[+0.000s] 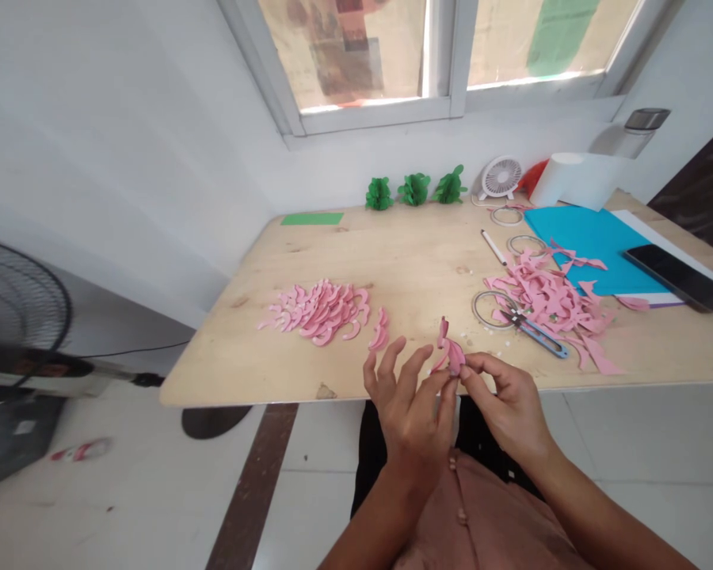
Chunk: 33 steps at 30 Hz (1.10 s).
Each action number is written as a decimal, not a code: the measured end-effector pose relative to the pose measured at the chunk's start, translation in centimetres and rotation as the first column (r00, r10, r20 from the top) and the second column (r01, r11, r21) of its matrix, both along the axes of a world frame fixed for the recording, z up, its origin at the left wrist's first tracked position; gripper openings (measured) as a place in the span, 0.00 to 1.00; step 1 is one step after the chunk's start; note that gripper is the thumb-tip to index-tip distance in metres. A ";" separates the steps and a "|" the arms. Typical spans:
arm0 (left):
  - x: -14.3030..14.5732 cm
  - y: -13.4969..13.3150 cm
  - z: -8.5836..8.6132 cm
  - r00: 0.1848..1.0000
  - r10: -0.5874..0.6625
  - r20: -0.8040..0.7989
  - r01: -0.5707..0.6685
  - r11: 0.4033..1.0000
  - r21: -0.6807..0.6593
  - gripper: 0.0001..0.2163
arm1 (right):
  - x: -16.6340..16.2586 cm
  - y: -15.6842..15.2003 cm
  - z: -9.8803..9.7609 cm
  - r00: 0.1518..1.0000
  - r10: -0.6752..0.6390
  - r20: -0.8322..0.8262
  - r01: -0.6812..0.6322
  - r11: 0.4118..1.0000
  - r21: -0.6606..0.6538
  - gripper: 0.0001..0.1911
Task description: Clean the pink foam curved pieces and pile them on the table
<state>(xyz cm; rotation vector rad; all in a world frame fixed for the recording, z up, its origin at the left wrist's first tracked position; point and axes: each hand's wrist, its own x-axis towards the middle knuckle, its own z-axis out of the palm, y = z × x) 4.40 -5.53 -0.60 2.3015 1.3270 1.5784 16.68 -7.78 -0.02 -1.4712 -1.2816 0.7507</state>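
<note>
Over the table's front edge, both my hands pinch a small curled pink paper piece (453, 355). My left hand (409, 404) grips it between thumb and forefinger, its other fingers spread. From the right, my right hand (508, 404) holds the same piece at its fingertips. Just beyond my left fingers lies a small stack of pink paper pieces (379, 329). A large heap of curved pink cut-outs (321, 310) spreads farther left. To the right, blue-handled thread snips (538, 334) rest against a pile of pink paper scraps (555, 293).
Three green paper shapes (414, 190) stand by the wall near a green strip (312, 218). Tape rings (492, 309), a white pen (493, 247), blue sheets (594, 249) and a phone (680, 277) lie right. A small white fan (500, 177) stands behind; a floor fan (20, 317) is left.
</note>
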 end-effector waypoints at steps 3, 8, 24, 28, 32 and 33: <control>-0.1 0.0 0.0 1.000 -0.024 0.019 0.025 0.999 -0.037 0.05 | 0.0 -0.1 -0.1 1.000 -0.003 -0.014 0.003 1.000 0.022 0.08; -0.1 0.0 -0.2 1.000 -0.016 0.023 0.017 0.999 -0.039 0.05 | -0.1 -0.2 -0.2 1.000 -0.015 0.016 0.014 0.998 0.062 0.07; 0.1 0.1 -0.1 1.000 0.020 -0.013 -0.019 0.999 0.044 0.07 | -0.5 -0.4 0.0 0.971 -0.055 0.234 0.014 0.985 0.172 0.07; 0.2 0.0 0.1 0.999 0.036 -0.007 -0.035 0.998 0.047 0.07 | -0.6 -0.5 0.0 0.972 -0.060 0.227 0.021 0.985 0.171 0.08; 0.3 0.0 0.3 1.000 0.024 0.003 -0.024 0.999 0.032 0.06 | -0.6 -0.6 0.0 0.977 -0.064 0.205 0.029 0.985 0.172 0.07; 0.3 0.0 0.3 1.000 0.022 0.008 -0.022 0.999 0.030 0.06 | -0.6 -0.6 0.1 0.978 -0.067 0.200 0.032 0.984 0.174 0.07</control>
